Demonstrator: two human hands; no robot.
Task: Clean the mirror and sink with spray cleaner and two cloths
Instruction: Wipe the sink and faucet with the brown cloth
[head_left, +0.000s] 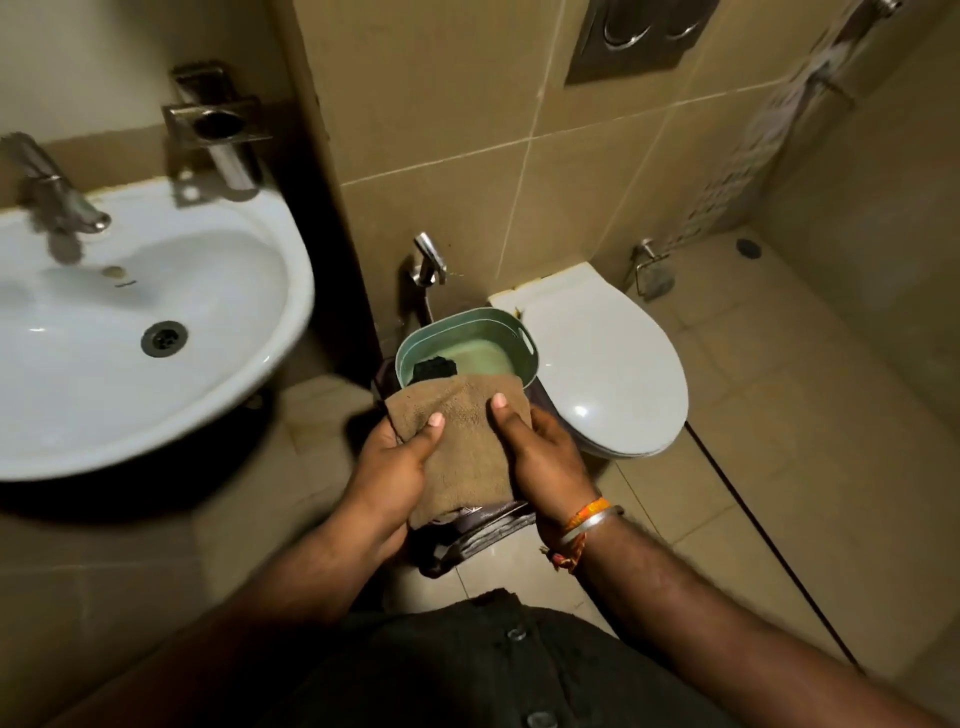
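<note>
A folded brown cloth (462, 447) is held between both hands at the middle of the view. My left hand (389, 462) grips its left side with the thumb on top. My right hand (545, 457) grips its right side, thumb pressed on the cloth. Just beyond the cloth stands a green tub (511, 325) with a dark object (435, 368) inside, partly hidden by the cloth. The white sink (249, 291) with its tap (57, 197) is at the left. No spray bottle or mirror is in sight.
A white toilet (618, 364) with its lid down stands right of the tub. A hand sprayer (428, 260) hangs on the tiled wall. A metal holder (218, 124) is mounted above the sink. A dark stool or stand (483, 530) shows under the cloth.
</note>
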